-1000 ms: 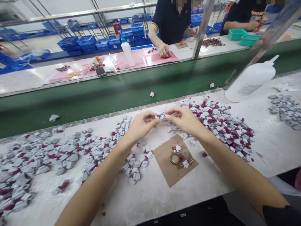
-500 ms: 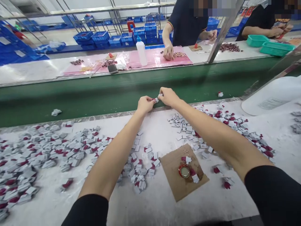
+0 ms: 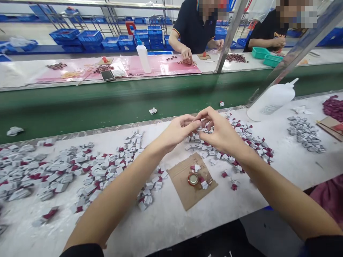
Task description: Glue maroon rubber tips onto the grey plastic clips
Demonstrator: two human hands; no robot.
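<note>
My left hand [image 3: 180, 131] and my right hand [image 3: 218, 132] meet at the fingertips above the near table, by the green belt's edge. The fingers of both are bent and pinched together. A small pale bit shows between them, mostly hidden, so its kind is unclear. Below my right hand spreads a pile of small grey-and-dark-red pieces [image 3: 241, 134]. Nearer to me lies a cardboard square [image 3: 180, 175] with a round red-rimmed cap [image 3: 193, 179] and a few grey-and-red pieces on it.
Across the table runs a green belt [image 3: 107, 107] carrying a small white piece [image 3: 153, 111] and others. A white squeeze bottle [image 3: 270, 101] leans at right, beneath a metal post [image 3: 297, 46]. More grey pieces [image 3: 69, 171] cover the left. Two co-workers sit opposite.
My hands have drawn back from over the belt and come together. A small white piece now lies on the belt near where they were. The view has swung right.
</note>
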